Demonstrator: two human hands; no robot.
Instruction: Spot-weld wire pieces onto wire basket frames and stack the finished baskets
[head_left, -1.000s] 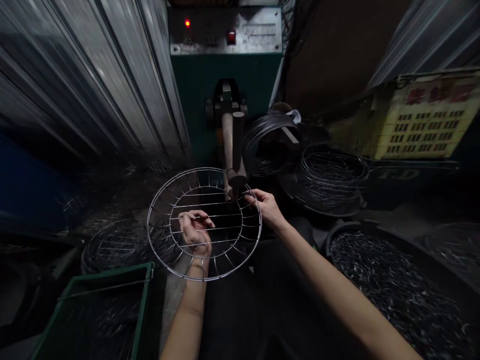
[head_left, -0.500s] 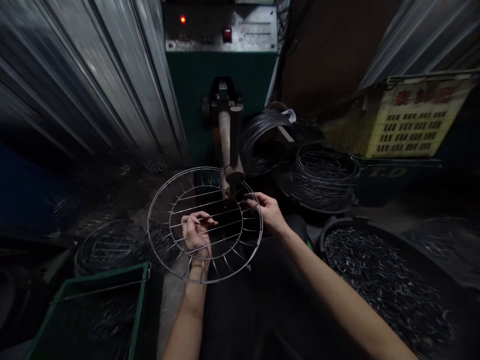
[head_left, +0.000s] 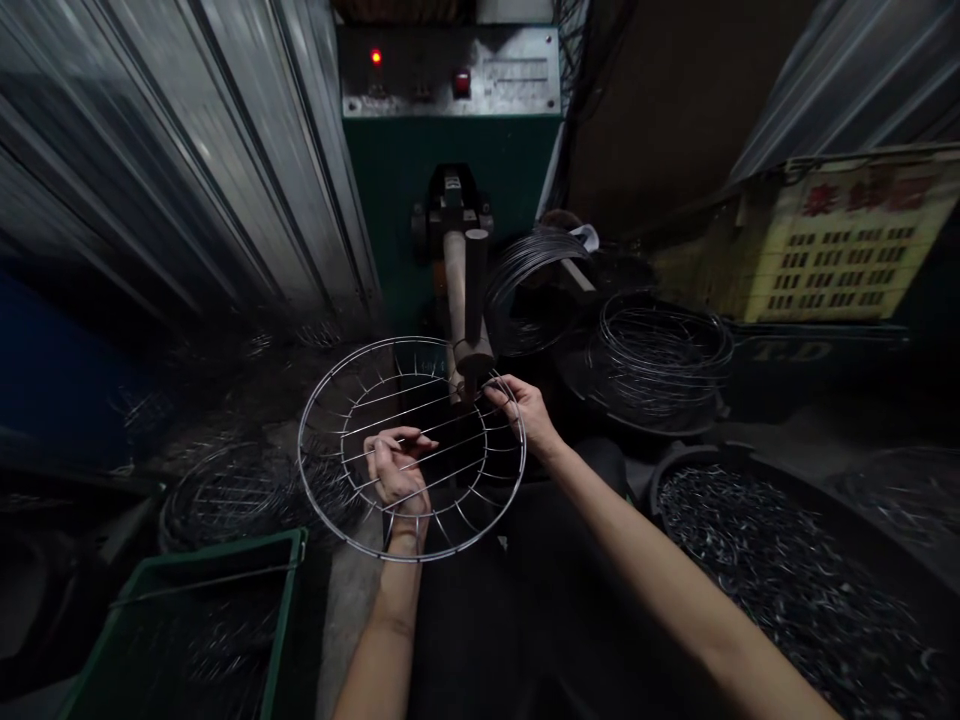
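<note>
A round wire rack, with an outer ring, a smaller inner ring, short wires between them and several parallel bars, is held at a tilt under a machine's rod-like arms. My left hand is under the rack, its fingers curled around the parallel bars. At the rack's right far edge, my right hand is closed in a pinch beside the lower tip of the arms. Whatever sits between those fingertips is too small and dark to make out. The rack's far edge passes behind the arms.
The green machine has a metal panel with a lit red lamp. At right are wire coils, a yellow crate and a black tub of small bent wire pieces. A green bin and more wire racks lie left.
My right hand has moved slightly left, closer to the arms' lower tip. The rack and my left hand stay nearly in place. The whole view has shifted a little.
</note>
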